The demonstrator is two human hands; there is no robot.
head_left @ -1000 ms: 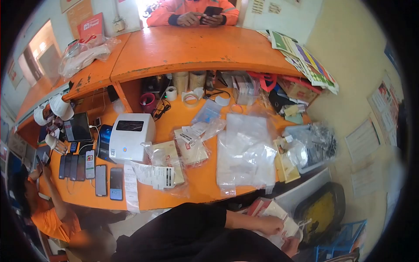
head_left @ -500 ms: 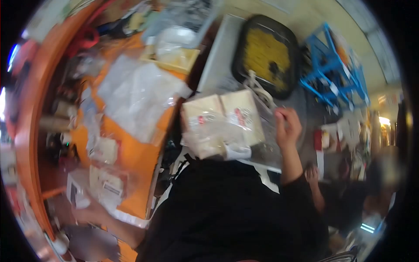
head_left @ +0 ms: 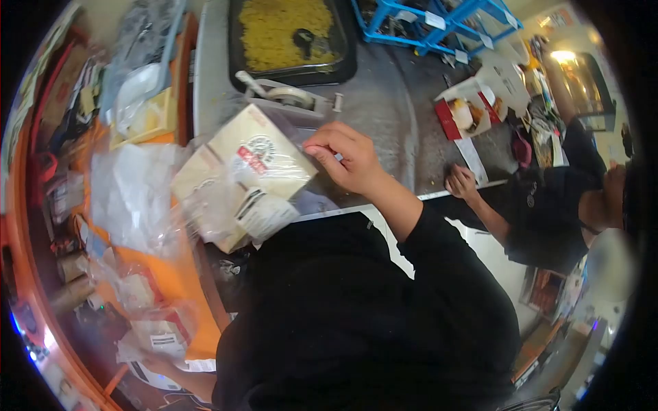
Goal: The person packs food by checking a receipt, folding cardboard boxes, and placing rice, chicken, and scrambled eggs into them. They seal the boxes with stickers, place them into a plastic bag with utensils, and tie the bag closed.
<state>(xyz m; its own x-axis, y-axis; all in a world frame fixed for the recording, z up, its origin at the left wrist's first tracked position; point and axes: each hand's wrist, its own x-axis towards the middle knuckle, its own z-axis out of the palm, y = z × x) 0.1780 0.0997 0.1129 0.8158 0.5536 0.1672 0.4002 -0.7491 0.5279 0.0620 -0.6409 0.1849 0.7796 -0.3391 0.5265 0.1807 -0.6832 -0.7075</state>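
A clear plastic bag [head_left: 205, 216] holds cream takeaway boxes [head_left: 264, 154] with a red-and-black print, and lies tilted on the counter in front of me. A white printed slip [head_left: 267, 214] sits on it. My right hand [head_left: 351, 159] is closed in a pinch at the bag's right corner; what lies between the fingertips is too small to make out. Just beyond stands a grey tape dispenser [head_left: 291, 103]. At the lower left, my left hand [head_left: 152, 364] reaches beside another bagged box [head_left: 161, 339] and a white device [head_left: 147, 377]; its fingers are not clearly visible.
A black tray of yellow food [head_left: 288, 38] is at the back, with a blue rack [head_left: 432, 27] right of it. An open red-and-white food box [head_left: 469, 113] and a co-worker's hand [head_left: 461, 181] are on the right. Plastic bags [head_left: 137, 192] cover the orange surface.
My view has swung right, so the counter things appear farther left. My right hand, apart from the bagged boxes before, is now at their corner. The bag looks more tilted.
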